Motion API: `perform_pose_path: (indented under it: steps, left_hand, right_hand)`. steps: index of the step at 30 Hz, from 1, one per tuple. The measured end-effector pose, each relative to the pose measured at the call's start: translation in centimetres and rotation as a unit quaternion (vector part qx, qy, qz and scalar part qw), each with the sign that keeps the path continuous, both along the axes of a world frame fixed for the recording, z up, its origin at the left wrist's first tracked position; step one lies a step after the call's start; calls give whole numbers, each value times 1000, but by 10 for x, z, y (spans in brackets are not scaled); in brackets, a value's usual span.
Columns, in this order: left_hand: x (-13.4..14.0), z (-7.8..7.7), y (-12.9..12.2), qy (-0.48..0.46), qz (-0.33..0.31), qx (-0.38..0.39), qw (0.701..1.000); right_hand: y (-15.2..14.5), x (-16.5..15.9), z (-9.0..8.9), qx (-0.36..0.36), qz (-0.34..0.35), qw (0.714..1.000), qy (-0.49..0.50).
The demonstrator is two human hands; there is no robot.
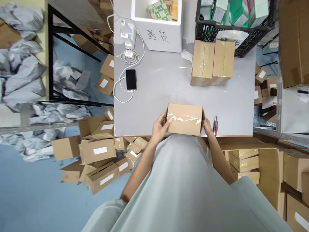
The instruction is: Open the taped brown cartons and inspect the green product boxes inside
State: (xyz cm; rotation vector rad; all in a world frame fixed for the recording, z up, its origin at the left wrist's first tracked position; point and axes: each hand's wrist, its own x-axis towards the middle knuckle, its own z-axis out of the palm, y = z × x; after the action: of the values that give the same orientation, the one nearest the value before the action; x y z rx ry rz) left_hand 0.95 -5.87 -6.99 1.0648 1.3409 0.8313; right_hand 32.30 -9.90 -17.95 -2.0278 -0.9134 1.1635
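Between my two hands is a brown cardboard box [184, 119] with clear tape across its middle, at the front edge of the grey table [159, 80]. My left hand [160, 128] grips the box's left end, its thumb on the near face. At the opposite end, my right hand [208, 126] is closed on the right side, with its fingers partly hidden. A red and black box cutter [215, 125] lies just right of my right hand. Two taped cardboard boxes [202, 62] stand side by side farther back on the table.
A white foam bin [164, 35] and a black crate [243, 42] of green cartons stand at the back. A phone [131, 79] lies on the left with a white cable. Cardboard boxes [98, 151] heap on the floor at left; grey parcels [24, 64] fill the shelf.
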Motion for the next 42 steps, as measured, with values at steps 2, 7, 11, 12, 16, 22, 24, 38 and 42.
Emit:
perform_pose_path:
  steps: [2,7,11,12,16,22,24,38,42]
  left_hand:
    - [-22,-6,5,0,35,-19,999]
    - [-75,-25,20,-14,111,-37,993]
    - [-97,-41,31,-53,117,-56,990]
    - [-101,-46,33,-62,119,-64,989]
    - [-118,-63,38,-106,146,-93,979]
    - [-140,-84,38,-166,186,-160,955]
    - [-139,-85,36,-162,185,-160,956]
    - [-64,-42,33,-112,88,-75,987]
    - [-43,-24,21,-98,56,-73,991]
  right_hand:
    - [3,-10,4,0,-4,999,43]
    - [6,-27,16,5,-30,996,88]
    - [9,-37,27,10,-39,995,96]
    - [9,-40,30,10,-41,995,95]
    - [9,-59,42,11,-49,994,101]
    - [6,-96,53,37,-37,998,30]
    - [7,-101,54,36,-33,999,-12]
    - [-18,-58,130,60,6,995,-79]
    - [-23,-71,158,46,5,999,-10]
